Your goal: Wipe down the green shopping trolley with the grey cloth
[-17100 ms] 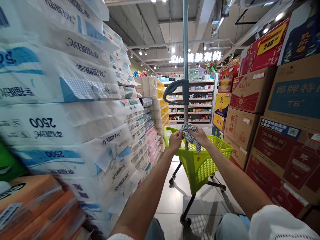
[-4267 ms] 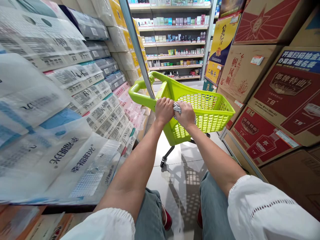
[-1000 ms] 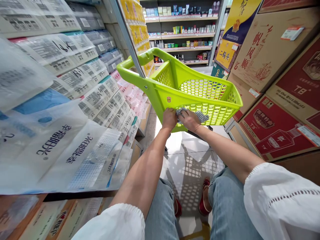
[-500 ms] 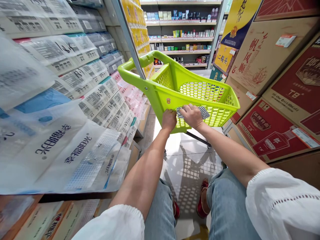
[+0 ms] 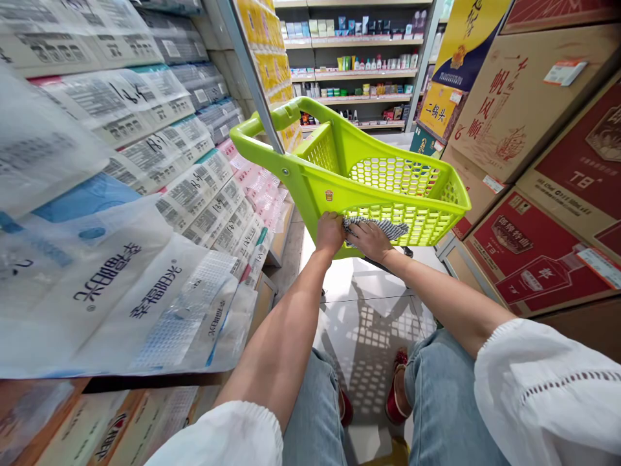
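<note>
A lime-green plastic shopping cart (image 5: 310,188) stands in front of me, turned sideways. My left hand (image 5: 330,232) is closed at the lower part of its near side, the fingertips partly hidden. Just right of it, my right hand (image 5: 372,241) presses a blue-and-white striped cloth (image 5: 394,229) against the perforated basket wall, fingers bent over the cloth. Cloth sticks out beyond both sides of the right hand. The two hands are almost touching. A small sticker (image 5: 328,195) is on the cart above my left hand.
Plastic-wrapped paper packs (image 5: 145,272) are piled along the left. Red and brown cartons (image 5: 533,252) rise close on the right. Shelves (image 5: 359,45) with bottles and boxes cross the far end. A metal post (image 5: 255,71) stands before the cart handle.
My right hand has moved slightly down and left along the basket wall, and the cloth is more crumpled beneath it. The left hand keeps its place on the cart.
</note>
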`<action>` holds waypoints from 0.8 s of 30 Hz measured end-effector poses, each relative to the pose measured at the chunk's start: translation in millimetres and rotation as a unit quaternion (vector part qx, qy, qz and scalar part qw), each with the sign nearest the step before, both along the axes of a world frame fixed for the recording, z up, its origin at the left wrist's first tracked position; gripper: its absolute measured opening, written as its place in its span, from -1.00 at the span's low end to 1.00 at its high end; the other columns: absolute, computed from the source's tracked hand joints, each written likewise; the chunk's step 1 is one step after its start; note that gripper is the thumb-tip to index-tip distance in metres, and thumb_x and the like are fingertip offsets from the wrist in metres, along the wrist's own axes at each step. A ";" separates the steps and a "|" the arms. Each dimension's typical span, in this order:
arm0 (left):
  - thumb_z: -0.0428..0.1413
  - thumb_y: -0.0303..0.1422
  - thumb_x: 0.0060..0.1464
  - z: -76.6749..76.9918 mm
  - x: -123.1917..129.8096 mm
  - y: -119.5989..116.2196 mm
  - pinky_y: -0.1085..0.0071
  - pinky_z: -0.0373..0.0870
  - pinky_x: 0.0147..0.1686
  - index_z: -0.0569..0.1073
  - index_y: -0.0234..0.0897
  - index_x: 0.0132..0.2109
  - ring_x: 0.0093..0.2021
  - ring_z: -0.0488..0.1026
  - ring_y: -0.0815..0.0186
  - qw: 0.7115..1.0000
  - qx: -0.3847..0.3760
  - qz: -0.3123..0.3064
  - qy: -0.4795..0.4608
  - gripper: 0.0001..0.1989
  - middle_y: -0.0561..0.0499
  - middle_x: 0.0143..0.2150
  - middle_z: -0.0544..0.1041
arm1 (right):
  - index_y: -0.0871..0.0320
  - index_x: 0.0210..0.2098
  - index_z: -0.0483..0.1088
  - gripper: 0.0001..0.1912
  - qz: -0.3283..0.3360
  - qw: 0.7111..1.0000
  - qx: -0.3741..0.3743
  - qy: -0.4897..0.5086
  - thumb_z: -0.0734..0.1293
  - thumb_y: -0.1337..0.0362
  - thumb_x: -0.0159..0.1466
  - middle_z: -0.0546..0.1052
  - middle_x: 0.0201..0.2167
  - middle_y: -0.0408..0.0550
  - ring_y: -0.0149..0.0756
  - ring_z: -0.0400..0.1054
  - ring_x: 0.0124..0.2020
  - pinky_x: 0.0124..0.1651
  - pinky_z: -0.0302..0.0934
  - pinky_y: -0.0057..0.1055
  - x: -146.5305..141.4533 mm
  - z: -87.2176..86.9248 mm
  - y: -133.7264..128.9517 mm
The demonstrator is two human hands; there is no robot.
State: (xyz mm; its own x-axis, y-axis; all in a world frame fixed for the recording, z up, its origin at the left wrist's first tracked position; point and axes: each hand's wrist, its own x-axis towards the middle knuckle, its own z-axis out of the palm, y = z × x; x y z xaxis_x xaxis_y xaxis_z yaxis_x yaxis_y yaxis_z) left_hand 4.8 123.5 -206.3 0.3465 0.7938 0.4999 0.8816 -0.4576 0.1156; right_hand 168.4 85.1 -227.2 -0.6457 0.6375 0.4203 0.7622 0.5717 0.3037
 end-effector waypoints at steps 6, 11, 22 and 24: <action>-0.08 -0.40 0.18 3.7 -1.9 -2.9 0.26 0.27 -0.19 0.51 -0.32 -0.29 -0.20 0.36 0.14 1.000 -0.015 0.003 0.005 -0.73 -0.17 -0.27 0.50 | -0.01 0.12 0.32 -0.61 -0.004 0.999 0.014 0.031 0.20 0.20 0.30 0.10 0.33 -0.01 0.04 0.01 0.24 0.19 -0.16 0.01 5.8 2.0 -16.9; -0.12 -0.39 0.22 4.3 -2.0 -3.8 0.27 0.25 -0.18 0.52 -0.32 -0.24 -0.19 0.35 0.14 1.000 -0.012 -0.003 0.010 -0.69 -0.16 -0.28 0.50 | 0.02 0.08 0.35 -0.63 -0.005 1.000 -0.006 -0.005 0.12 0.33 0.34 0.26 0.24 0.07 -0.02 0.16 0.11 0.06 -0.03 0.02 6.3 -9.3 -15.0; -0.13 -0.38 0.24 1.1 -3.3 -1.7 0.25 0.26 -0.18 0.51 -0.32 -0.30 -0.19 0.36 0.14 1.000 -0.014 0.003 -0.017 -0.67 -0.16 -0.31 0.49 | -0.01 0.11 0.29 -0.64 -0.064 0.989 0.086 0.100 0.07 0.23 0.38 0.28 0.19 0.07 -0.07 0.13 0.05 -0.05 -0.06 -0.15 4.9 45.8 10.9; -0.11 -0.40 0.22 0.8 -4.7 -0.6 0.25 0.26 -0.18 0.50 -0.32 -0.32 -0.19 0.36 0.13 1.000 -0.013 0.006 -0.017 -0.70 -0.16 -0.31 0.49 | -0.01 0.09 0.31 -0.64 -0.055 0.992 0.074 0.083 0.06 0.25 0.38 0.31 0.17 0.06 -0.08 0.14 0.02 -0.08 -0.06 -0.16 0.3 37.4 11.4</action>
State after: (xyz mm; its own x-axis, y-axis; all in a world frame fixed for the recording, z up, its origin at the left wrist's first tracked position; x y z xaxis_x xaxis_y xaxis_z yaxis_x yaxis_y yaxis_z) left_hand 0.1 122.8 -205.5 0.3208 0.8105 0.4900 0.8821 -0.4441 0.1571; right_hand 168.7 96.5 -189.9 -0.4895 0.6237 0.6094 0.8642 0.4404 0.2435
